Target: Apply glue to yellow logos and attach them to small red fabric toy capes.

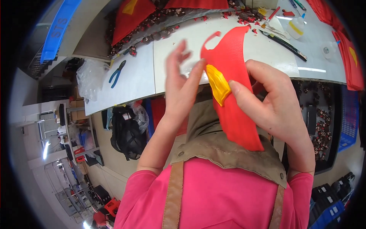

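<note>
A soft red cape-shaped piece (238,118) with a raised yellow patch (218,84) is held up above my lap, its lower end hanging over my brown apron (228,152). My right hand (272,97) grips it, the thumb pressing beside the yellow patch and the fingers curled behind the far edge. A thin curved strip (211,40) sticks out at the piece's top left. On the other side, my left hand (183,80) is slightly blurred, its fingers raised and apart. The left thumb tip lies against or just beside the red edge; I cannot tell which.
Blue-handled pliers (117,74) and a crumpled clear bag (91,79) lie on the white table (141,72) at left. At right are a black knife (286,45), a squeeze bottle (296,27) and more red pieces (349,61). Dark and red scraps (152,37) line the back.
</note>
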`<move>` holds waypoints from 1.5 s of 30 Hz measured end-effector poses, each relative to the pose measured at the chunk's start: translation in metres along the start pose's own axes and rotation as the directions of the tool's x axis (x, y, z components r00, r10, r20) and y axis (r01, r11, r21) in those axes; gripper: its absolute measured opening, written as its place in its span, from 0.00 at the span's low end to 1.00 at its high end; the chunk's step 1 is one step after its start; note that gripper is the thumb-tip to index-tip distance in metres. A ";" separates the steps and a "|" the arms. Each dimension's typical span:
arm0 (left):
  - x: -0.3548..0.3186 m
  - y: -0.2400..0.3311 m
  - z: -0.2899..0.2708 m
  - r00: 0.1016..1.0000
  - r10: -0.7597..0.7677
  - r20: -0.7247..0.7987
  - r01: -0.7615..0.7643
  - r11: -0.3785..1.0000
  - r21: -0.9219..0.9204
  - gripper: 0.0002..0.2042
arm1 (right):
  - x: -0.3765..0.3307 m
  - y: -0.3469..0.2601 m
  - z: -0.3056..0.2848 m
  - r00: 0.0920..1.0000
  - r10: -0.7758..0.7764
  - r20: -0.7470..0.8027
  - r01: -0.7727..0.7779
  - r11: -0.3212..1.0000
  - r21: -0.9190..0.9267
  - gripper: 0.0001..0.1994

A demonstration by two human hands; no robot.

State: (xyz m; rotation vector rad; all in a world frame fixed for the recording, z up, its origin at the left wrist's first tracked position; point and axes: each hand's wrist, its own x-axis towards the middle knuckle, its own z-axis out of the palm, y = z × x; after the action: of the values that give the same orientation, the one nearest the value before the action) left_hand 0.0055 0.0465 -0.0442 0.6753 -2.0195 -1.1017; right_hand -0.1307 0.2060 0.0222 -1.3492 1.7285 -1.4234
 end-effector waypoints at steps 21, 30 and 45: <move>-0.023 0.028 -0.029 0.697 -0.127 0.706 0.365 0.910 -0.196 0.34 | -0.014 0.046 0.000 0.854 0.165 0.493 -0.189 0.982 -0.001 0.10; -0.020 0.027 -0.022 0.649 -0.317 0.691 0.569 0.806 -0.165 0.33 | -0.007 0.056 0.000 0.865 0.153 0.478 -0.149 0.988 -0.046 0.11; -0.021 0.037 -0.008 0.708 -0.333 0.622 0.360 0.929 0.088 0.29 | -0.079 0.073 -0.085 0.817 0.376 -0.436 -0.347 0.926 0.148 0.05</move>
State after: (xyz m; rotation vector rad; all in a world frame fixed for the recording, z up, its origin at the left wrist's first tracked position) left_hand 0.0205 0.0762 -0.0162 0.7536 -2.4767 -1.7802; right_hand -0.2011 0.3095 -0.0345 -0.6158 2.0754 -1.6324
